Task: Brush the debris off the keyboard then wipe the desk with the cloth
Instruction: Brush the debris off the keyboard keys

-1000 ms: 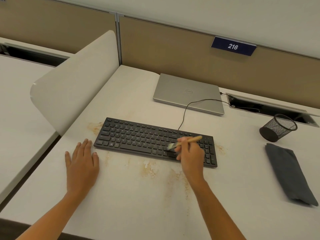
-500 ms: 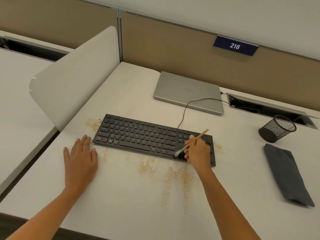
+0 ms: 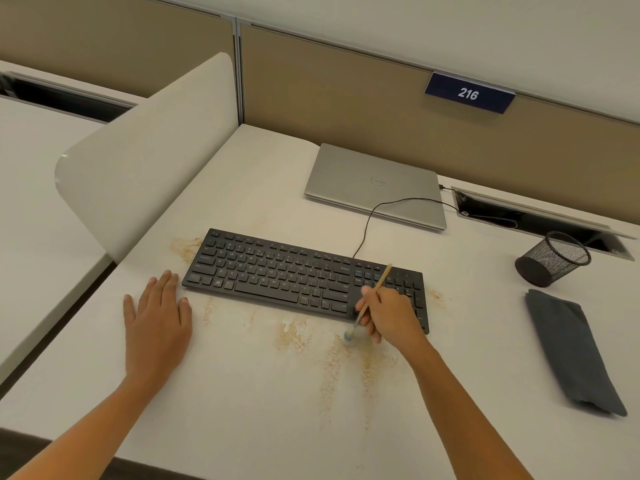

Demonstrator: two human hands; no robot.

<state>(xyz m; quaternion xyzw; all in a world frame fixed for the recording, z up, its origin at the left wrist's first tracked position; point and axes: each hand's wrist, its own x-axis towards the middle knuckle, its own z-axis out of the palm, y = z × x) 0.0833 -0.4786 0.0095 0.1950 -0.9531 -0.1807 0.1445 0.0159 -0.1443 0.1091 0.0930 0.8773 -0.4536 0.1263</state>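
I read the brush as lying diagonally: its handle end is over the keyboard number pad, and its bristles point toward me, at the desk just in front of the keyboard's near edge, among tan debris. My right hand pinches the handle with curled fingers. My left hand lies flat with straight fingers, just beside the keyboard's left end. The folded cloth lies well right of the keyboard.

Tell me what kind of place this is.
Most likely an open-plan office cubicle. Fabric partition panels run behind the desk, one carrying a number plate reading 216. A closed laptop, a wired keyboard and a cable hatch let into the desk also fit.
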